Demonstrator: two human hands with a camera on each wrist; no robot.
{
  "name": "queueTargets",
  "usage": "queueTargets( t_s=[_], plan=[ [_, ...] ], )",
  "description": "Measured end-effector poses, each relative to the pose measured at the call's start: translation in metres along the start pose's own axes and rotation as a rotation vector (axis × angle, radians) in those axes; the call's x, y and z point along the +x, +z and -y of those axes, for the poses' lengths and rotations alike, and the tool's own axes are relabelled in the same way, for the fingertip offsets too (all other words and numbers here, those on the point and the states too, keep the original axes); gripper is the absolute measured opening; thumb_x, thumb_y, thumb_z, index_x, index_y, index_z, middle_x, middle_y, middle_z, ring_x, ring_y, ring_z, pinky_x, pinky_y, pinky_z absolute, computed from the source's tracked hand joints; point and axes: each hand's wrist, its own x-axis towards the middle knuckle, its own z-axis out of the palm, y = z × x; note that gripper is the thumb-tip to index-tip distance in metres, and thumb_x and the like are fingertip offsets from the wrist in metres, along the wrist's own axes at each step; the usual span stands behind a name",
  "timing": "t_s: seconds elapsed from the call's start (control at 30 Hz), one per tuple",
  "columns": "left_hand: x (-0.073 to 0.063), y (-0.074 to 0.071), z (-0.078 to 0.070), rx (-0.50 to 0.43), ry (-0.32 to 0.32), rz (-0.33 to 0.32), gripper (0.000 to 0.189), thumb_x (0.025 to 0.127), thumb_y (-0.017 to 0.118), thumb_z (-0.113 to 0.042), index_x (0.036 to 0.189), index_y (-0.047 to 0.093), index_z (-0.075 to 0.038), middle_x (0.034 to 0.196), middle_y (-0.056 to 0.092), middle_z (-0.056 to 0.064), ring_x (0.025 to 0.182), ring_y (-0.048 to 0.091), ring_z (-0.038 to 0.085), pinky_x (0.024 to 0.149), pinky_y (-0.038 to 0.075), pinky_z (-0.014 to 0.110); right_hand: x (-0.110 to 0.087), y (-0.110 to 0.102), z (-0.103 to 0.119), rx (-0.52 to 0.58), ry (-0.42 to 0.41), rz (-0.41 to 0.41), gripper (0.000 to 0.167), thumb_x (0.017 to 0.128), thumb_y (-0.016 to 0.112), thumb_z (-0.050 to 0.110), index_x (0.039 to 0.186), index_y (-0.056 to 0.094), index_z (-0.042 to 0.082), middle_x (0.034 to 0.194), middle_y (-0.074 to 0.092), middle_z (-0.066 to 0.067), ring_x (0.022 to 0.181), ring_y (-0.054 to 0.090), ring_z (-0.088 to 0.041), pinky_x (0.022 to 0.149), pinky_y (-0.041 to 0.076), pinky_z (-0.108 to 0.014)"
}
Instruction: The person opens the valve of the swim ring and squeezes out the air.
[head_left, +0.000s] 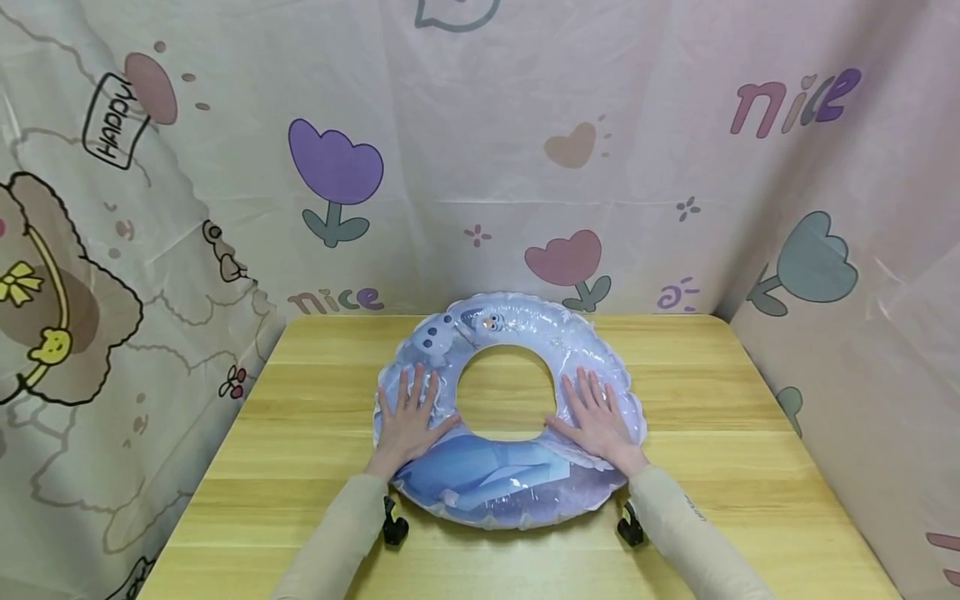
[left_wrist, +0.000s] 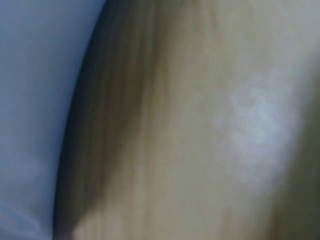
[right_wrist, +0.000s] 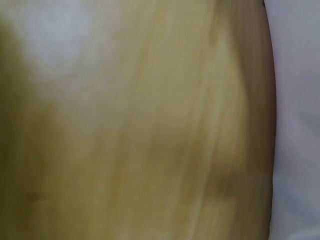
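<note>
An inflated swim ring [head_left: 510,492], pale blue and lilac with a printed snowman, lies flat on the wooden table in the head view. My left hand [head_left: 408,425] rests palm down on the ring's left side, fingers spread and straight. On its right side rests my right hand [head_left: 596,421], also flat with straight fingers. Both thumbs point in toward the ring's hole. The left wrist view catches a blurred bluish edge of the swim ring [left_wrist: 35,100]; the right wrist view has a pale lilac edge of the swim ring [right_wrist: 297,125]. Neither wrist view includes the fingers.
The light wood table [head_left: 300,467] extends on both sides of the ring. A printed cloth [head_left: 465,150] with tulips and lettering hangs behind it and along both sides. Black wrist camera mounts [head_left: 395,523] sit under the beige sleeves [head_left: 337,533].
</note>
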Motion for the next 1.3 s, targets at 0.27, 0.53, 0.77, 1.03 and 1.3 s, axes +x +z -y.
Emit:
queueTargets(
  t_s=[0.27,0.53,0.77,1.03,1.3],
  plan=[
    [-0.0001,-0.002,-0.0012,-0.007,0.002,-0.003,0.097,0.094,0.046,-0.071,0.164,0.003,-0.021,0.171,-0.013,0.008,0.158,-0.011,0.038,0.118,-0.01,0.075,0.001,-0.0006,-0.0018,0.027,-0.001,0.011,0.09,0.096,0.05,0.064,0.162,0.017,0.014,0.17,0.003,-0.018,0.158,0.003,-0.042,0.126,0.0,-0.064],
    [-0.0024,-0.001,-0.0014,-0.01,-0.008,-0.006,0.096,0.094,0.044,-0.072,0.164,0.003,-0.021,0.172,-0.012,0.007,0.158,-0.01,0.038,0.118,-0.008,0.075,0.0014,-0.0008,-0.0009,0.04,0.006,0.037,0.089,0.096,0.05,0.063,0.163,0.015,0.016,0.171,0.001,-0.016,0.158,0.001,-0.04,0.126,-0.001,-0.062],
    [-0.0032,0.002,-0.0015,-0.002,-0.006,-0.019,0.097,0.094,0.046,-0.071,0.164,0.003,-0.02,0.172,-0.012,0.007,0.158,-0.011,0.037,0.118,-0.009,0.075,0.0012,0.0016,-0.0021,0.029,0.003,0.028,0.089,0.096,0.048,0.065,0.163,0.016,0.016,0.171,0.001,-0.016,0.158,0.001,-0.04,0.126,0.0,-0.062],
    [-0.0024,0.0036,-0.0013,-0.007,-0.005,-0.028,0.096,0.093,0.047,-0.071,0.164,0.005,-0.021,0.172,-0.011,0.007,0.159,-0.01,0.037,0.118,-0.008,0.076,0.0016,0.0036,-0.0039,0.021,0.008,0.032,0.089,0.096,0.047,0.067,0.163,0.015,0.016,0.171,0.0,-0.016,0.158,0.001,-0.04,0.126,0.0,-0.062],
    [-0.0017,0.0032,-0.0014,-0.009,-0.012,-0.015,0.096,0.094,0.046,-0.071,0.164,0.004,-0.021,0.172,-0.013,0.006,0.158,-0.013,0.036,0.118,-0.01,0.075,0.0017,0.0012,-0.0024,0.026,0.009,0.03,0.089,0.096,0.048,0.065,0.163,0.016,0.015,0.171,0.001,-0.017,0.158,0.001,-0.04,0.126,0.0,-0.063]
  ],
)
